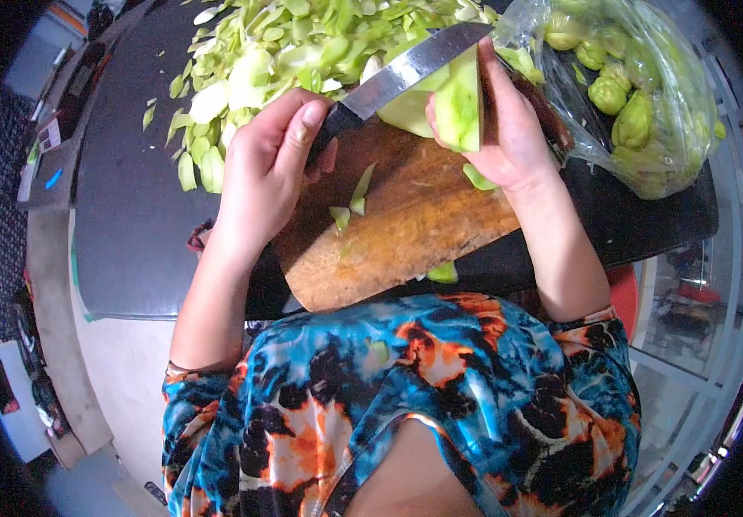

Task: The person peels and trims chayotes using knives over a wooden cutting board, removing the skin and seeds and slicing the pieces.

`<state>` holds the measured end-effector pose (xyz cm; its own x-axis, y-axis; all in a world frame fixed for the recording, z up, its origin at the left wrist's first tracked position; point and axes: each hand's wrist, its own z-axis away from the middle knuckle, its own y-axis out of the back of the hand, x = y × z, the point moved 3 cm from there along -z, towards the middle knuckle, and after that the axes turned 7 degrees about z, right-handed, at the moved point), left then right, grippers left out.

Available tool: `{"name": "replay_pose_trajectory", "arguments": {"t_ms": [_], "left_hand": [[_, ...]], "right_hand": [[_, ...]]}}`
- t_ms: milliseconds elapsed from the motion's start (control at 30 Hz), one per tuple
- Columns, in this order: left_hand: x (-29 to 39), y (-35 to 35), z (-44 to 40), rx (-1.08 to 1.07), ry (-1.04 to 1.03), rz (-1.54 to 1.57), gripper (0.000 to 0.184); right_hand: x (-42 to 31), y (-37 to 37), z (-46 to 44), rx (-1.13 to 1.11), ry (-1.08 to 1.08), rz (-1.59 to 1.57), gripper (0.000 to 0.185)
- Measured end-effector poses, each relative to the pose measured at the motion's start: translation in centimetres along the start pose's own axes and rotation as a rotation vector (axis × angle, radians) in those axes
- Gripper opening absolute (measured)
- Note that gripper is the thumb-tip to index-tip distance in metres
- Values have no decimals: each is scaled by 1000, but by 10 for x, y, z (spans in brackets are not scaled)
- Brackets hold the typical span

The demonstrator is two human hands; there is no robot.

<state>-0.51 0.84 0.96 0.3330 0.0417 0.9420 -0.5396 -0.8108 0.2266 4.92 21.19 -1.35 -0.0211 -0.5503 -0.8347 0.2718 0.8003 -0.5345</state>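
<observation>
We hold the cut green vegetable (459, 108) above the far right part of the cutting board (415, 215), pinched between the thumb and fingers of our right hand (509, 129). Our left hand (272, 142) is closed around the handle of the knife (415, 71), its blade at the vegetable's upper end. Thin green slices (259, 69) lie heaped beyond the board, and right of it we see a clear plastic bag (647, 103) of whole green vegetables (632, 121).
</observation>
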Motion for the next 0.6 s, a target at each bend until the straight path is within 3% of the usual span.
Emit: {"name": "replay_pose_trajectory", "arguments": {"t_ms": [100,200,400,533,600], "left_hand": [[-8,0,1,27,120,167,26],[-6,-2,2,-88,74,136,24],[-8,-1,0,-109,116,-26,20],[2,6,0,172,-251,-424,17],[1,13,-6,286,-355,-480,19]], "right_hand": [[5,2,1,-97,51,56,43],[7,-2,3,-82,106,112,44],[8,-8,8,-56,125,162,43],[5,-13,9,27,72,199,41],[6,-10,7,-40,67,113,32]]}}
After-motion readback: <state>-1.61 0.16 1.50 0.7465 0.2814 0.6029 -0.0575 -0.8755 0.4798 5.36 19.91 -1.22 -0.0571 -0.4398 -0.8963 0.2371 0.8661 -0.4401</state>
